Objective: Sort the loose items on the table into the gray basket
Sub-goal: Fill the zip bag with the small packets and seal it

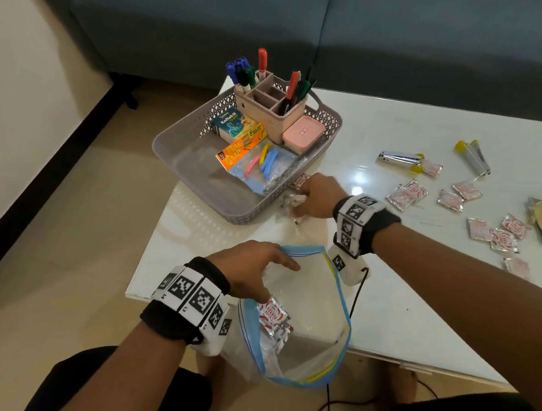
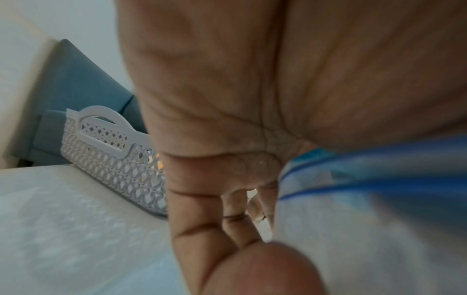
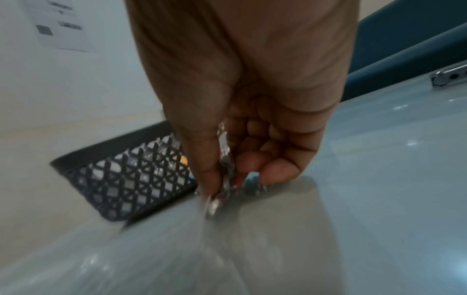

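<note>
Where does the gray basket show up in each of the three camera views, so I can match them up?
Head: gray basket sits upper centre, on the table's far left part, just left of the right hand.
Left wrist: its lattice wall and handle show at middle left, partly behind the left hand.
Right wrist: a dark lattice corner shows at lower left, behind the fingers.
Shared landmark: the white glossy table.

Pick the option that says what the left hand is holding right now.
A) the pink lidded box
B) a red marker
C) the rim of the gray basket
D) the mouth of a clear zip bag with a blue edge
D: the left hand grips the open mouth of the zip bag, which already has sachets in it, near the table's front edge.
</note>
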A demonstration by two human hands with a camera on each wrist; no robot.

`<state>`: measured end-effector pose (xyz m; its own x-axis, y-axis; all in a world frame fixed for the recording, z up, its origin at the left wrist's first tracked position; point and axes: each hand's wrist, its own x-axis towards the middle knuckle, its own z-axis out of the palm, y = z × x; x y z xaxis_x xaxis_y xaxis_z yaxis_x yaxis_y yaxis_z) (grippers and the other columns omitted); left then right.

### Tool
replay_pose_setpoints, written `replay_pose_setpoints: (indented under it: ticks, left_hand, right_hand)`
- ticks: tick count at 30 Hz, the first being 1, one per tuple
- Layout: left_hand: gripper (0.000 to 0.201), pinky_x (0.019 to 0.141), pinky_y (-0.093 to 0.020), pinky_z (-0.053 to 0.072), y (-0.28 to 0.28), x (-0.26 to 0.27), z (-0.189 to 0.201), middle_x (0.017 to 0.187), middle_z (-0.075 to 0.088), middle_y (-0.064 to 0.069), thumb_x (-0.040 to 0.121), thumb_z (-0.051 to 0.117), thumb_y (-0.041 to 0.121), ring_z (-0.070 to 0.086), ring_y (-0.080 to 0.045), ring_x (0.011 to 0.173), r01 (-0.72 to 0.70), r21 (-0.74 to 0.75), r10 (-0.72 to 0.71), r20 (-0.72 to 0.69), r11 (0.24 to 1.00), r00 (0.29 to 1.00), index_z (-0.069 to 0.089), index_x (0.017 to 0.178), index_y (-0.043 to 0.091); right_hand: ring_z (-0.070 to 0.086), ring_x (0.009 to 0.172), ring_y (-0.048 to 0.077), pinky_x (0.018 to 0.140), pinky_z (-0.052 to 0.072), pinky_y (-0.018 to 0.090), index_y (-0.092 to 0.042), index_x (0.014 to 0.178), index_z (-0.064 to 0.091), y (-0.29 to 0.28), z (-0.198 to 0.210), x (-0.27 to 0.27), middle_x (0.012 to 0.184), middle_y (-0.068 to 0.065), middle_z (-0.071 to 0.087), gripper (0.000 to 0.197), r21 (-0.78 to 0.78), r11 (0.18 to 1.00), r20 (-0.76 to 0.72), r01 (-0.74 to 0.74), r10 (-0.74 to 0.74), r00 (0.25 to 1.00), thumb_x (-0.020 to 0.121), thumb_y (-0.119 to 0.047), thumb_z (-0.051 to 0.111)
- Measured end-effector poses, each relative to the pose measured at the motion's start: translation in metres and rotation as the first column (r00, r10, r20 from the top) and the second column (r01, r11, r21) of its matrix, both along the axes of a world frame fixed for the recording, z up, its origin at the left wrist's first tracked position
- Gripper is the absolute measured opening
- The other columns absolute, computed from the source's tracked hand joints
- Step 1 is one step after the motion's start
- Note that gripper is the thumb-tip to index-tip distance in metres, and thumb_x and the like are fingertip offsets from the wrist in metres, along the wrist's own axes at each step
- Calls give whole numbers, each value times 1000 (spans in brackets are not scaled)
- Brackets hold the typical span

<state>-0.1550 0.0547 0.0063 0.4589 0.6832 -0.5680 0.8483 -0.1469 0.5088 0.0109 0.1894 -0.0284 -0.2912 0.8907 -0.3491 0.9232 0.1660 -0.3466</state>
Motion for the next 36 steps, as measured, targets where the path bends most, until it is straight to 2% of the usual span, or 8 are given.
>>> replay_pose_setpoints:
  ticks: [8,11,14,19,22,25,31,36]
  left_hand:
    - [64,102,-24,41,8,12,-5,146,48,5,78,69,12,51,-13,125,-314,191,283,173,930,943,54,139,26]
    - [63,105,-22,34,7,20,-1,146,47,3,82,68,12,46,-13,131,-345,218,307,191,913,933,51,142,23]
    - [65,104,-22,34,8,16,2,148,45,3,82,68,11,45,-13,133,-334,219,304,160,917,939,49,143,23]
    - [66,106,-24,37,8,4,2,147,47,5,79,69,9,45,-13,133,-316,213,286,161,924,945,52,141,25]
    - [67,101,-22,40,9,-5,2,145,49,6,76,69,9,49,-12,128,-335,207,304,165,919,938,55,138,29]
    - [65,92,-17,39,11,-11,5,141,52,6,75,70,8,54,-12,119,-370,246,328,194,896,924,58,134,31]
    - [63,101,-24,44,13,-13,10,137,55,5,73,69,5,56,-11,118,-412,234,357,243,881,902,62,131,29]
    - [63,93,-18,43,12,-9,6,137,54,4,73,70,5,56,-12,117,-391,216,348,210,895,914,62,130,30]
  right_hand:
    - [42,45,3,46,29,17,-23,63,65,-77,109,70,45,-11,50,26,32,994,-259,106,-95,961,71,-41,83]
    - [54,55,-3,52,34,12,-30,84,71,-117,100,60,59,-13,62,36,-22,999,-204,25,-29,978,66,-61,78]
    - [62,66,3,63,42,16,-29,87,71,-112,80,65,68,-9,69,52,171,959,-298,225,-167,940,66,-75,62]
    - [63,87,19,80,46,27,-18,96,73,-43,29,74,87,0,71,43,173,926,-196,336,-302,933,81,-58,68]
    - [61,110,27,91,46,32,-12,115,66,0,-1,54,115,7,67,63,107,956,-68,272,-266,961,81,-65,63]
    - [63,104,31,87,53,38,-6,123,58,25,-11,27,120,14,60,81,90,962,-39,258,-256,966,74,-70,66]
    - [59,83,29,65,41,29,-10,79,57,39,-19,7,94,15,60,48,29,967,6,253,-254,967,77,-55,73]
    - [68,82,24,72,56,31,-14,80,68,11,-12,35,94,8,72,22,-35,925,-217,378,-376,901,74,-29,83]
